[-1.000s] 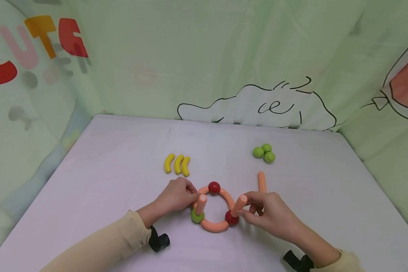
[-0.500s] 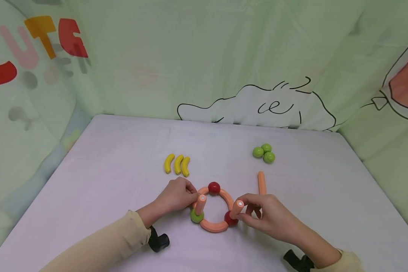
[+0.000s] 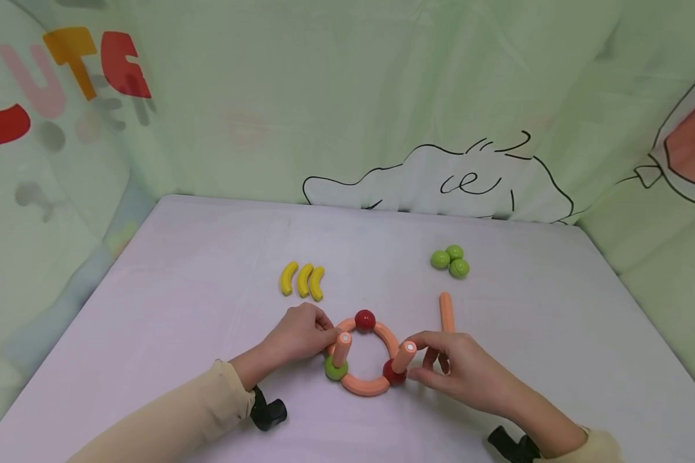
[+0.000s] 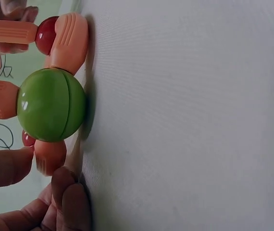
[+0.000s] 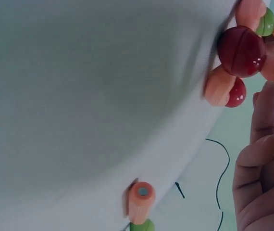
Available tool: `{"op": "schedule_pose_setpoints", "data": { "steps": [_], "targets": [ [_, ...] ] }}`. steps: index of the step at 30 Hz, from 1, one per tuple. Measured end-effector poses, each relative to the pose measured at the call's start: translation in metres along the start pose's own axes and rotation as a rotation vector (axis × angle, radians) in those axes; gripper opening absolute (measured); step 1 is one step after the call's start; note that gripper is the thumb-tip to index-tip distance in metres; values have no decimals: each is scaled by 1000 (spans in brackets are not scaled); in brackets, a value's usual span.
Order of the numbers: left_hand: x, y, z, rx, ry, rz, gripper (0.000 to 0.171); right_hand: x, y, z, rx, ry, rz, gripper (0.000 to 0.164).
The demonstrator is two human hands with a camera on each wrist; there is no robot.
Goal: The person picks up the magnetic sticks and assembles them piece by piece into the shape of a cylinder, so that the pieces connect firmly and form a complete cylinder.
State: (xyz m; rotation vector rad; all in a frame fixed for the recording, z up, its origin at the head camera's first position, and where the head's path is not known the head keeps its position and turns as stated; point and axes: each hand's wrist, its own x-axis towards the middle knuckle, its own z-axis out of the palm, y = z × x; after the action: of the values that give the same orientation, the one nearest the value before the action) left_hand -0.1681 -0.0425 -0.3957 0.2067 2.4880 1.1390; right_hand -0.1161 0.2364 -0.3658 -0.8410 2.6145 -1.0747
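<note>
A ring of curved orange sticks and balls lies on the table. Its green ball and right-hand red ball each bear a straight orange stick standing up; another red ball sits at the far side. My left hand pinches the ring's left curved stick between thumb and fingers, beside the green ball. My right hand is beside the right upright stick, index fingertip close to its top and thumb apart from it. That stick leans slightly to the right.
Three yellow banana-shaped pieces lie behind the left hand. Three green balls sit together at the back right. A loose straight orange stick lies behind the right hand. Printed cloth walls the table's back and sides.
The right upright stick has shifted left and down onto the red ball, and the right hand's thumb has come off it. The left hand keeps its place on the ring.
</note>
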Motion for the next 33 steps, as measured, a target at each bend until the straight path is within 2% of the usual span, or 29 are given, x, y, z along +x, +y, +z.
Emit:
{"op": "schedule_pose_setpoints", "data": {
  "steps": [4,8,12,15,19,25,33],
  "targets": [
    [-5,-5,-2,24,-31,-20,14,1,7,1,-4,-44,37,22],
    [-13,-10,-7,43,-113,-20,10,5,13,5,8,-117,75,25],
    [-20,-14,-12,86,-211,40,4,6,18,8,35,-148,64,24],
    [-24,-14,-13,116,-252,96,17,5,21,10,51,-145,32,21],
    [-26,-11,-9,132,-234,136,27,5,20,13,40,-146,40,18],
    [-26,-9,-6,144,-185,147,25,5,16,14,27,-171,109,15],
    [-22,-10,-9,122,-144,152,21,0,10,20,38,-174,88,14]
  ]
}}
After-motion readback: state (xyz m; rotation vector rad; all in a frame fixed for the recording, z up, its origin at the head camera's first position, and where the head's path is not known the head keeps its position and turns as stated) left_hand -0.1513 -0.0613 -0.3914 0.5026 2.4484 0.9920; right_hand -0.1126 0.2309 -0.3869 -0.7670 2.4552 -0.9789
